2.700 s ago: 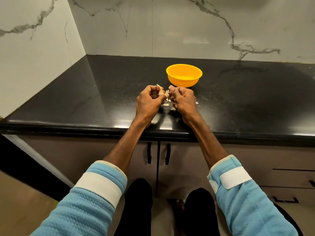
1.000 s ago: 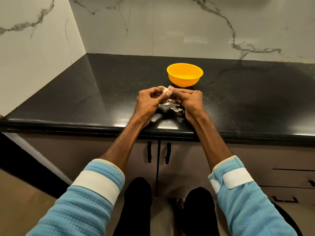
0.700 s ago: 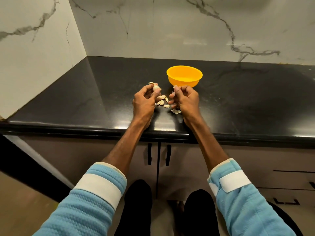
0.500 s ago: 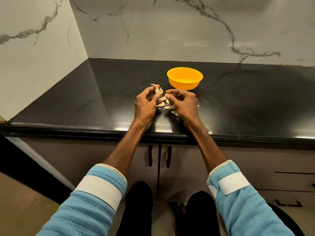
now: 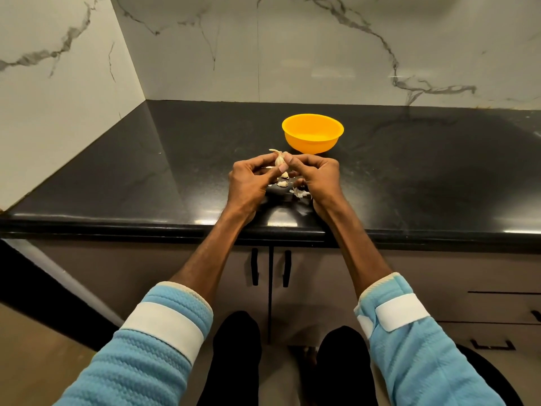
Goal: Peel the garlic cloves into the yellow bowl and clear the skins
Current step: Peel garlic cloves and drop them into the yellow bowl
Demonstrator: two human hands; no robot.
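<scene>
A pale garlic clove (image 5: 278, 160) with a curled dry tip sits between my two hands, just above the black counter. My left hand (image 5: 251, 183) pinches it from the left with thumb and fingers. My right hand (image 5: 317, 178) has its fingertips curled onto the clove's right side. The yellow bowl (image 5: 312, 132) stands a short way behind my hands; what lies inside it is hidden from here. Loose garlic skins (image 5: 300, 192) and small pieces (image 5: 282, 183) lie on the counter under and between my hands.
The black counter (image 5: 409, 177) runs left into a corner of marble walls (image 5: 58, 83). Its front edge (image 5: 146, 227) is close below my wrists. Cabinet doors with dark handles (image 5: 270, 268) are underneath.
My hands parted about 0.7 s ago, the left one keeping the clove raised. They have come back together, and my right fingertips are on the clove again.
</scene>
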